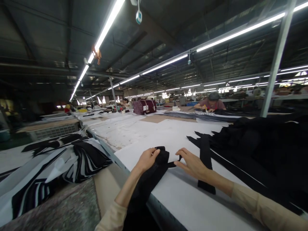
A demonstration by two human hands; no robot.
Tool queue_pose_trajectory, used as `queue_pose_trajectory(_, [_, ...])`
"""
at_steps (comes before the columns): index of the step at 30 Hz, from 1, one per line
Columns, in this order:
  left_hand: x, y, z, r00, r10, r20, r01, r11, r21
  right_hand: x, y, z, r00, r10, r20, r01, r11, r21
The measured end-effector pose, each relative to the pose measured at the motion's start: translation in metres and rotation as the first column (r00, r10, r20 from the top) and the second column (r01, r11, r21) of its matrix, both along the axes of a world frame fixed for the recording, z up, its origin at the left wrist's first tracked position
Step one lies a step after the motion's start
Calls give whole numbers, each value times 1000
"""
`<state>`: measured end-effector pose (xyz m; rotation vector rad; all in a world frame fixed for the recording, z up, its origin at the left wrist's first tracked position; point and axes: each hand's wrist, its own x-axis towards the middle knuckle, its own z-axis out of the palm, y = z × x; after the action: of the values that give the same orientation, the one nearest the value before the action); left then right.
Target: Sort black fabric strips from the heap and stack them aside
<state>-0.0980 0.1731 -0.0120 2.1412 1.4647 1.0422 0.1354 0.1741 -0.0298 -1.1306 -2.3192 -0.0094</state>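
Observation:
Black fabric (154, 173) hangs over the near edge of the white-covered table, its upper end raised above the surface. My left hand (147, 159) pinches that upper end between thumb and fingers. To the right, my right hand (191, 163) has its thumb and index finger around a narrow black end that sticks out from the fabric; whether they press on it is hard to tell. A black strip (205, 160) lies on the table behind my right wrist.
A large heap of black fabric (271, 150) covers the table's right side. Striped stacks of cut pieces (90, 157) lie on a lower surface at left. Farther back are a maroon bundle (145, 106) and a person (211, 102) bent over the table. A metal post (279, 57) rises at right.

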Motion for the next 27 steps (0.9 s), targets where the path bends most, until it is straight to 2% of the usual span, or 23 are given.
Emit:
queue_pose_trajectory(2, [14, 2, 0, 998, -15, -58, 17, 1000, 26, -9, 4, 7, 997, -21, -74, 16, 997, -74])
queue_pose_trajectory(5, [31, 1, -3, 990, -32, -138, 39, 998, 48, -22, 14, 15, 988, 37, -148, -71, 971, -229])
queue_pose_trajectory(8, [34, -2, -10, 980, -43, -195, 54, 997, 50, -29, 24, 15, 956, 87, -281, -188, 916, -356])
queue_pose_trajectory(10, [30, -2, -15, 975, -54, -217, 65, 997, 44, -29, 29, 12, 951, 103, -292, -210, 906, -366])
queue_pose_trajectory(14, [22, -1, -18, 969, -94, -227, 106, 994, 41, -27, 34, 8, 980, 106, -170, -156, 938, -310])
queue_pose_trajectory(17, [20, -5, -19, 974, -84, -209, 99, 993, 59, -31, 34, 10, 982, 84, -169, -133, 942, -307])
queue_pose_trajectory(19, [19, -11, -22, 984, -23, -175, 39, 995, 87, -35, 34, 12, 982, 69, -173, -121, 942, -312])
queue_pose_trajectory(21, [17, -22, -28, 991, 85, -108, -72, 990, 119, -36, 36, 13, 983, 37, -180, -94, 944, -315])
queue_pose_trajectory(24, [12, -45, -38, 971, 239, -21, -231, 956, 180, -27, 46, 11, 978, -69, -196, 1, 944, -330])
queue_pose_trajectory(25, [11, -53, -42, 968, 248, -33, -237, 951, 199, -21, 52, 9, 972, -117, -201, 42, 938, -344])
queue_pose_trajectory(27, [9, -68, -49, 973, 193, -129, -161, 961, 225, -9, 64, 5, 955, -207, -210, 115, 918, -380])
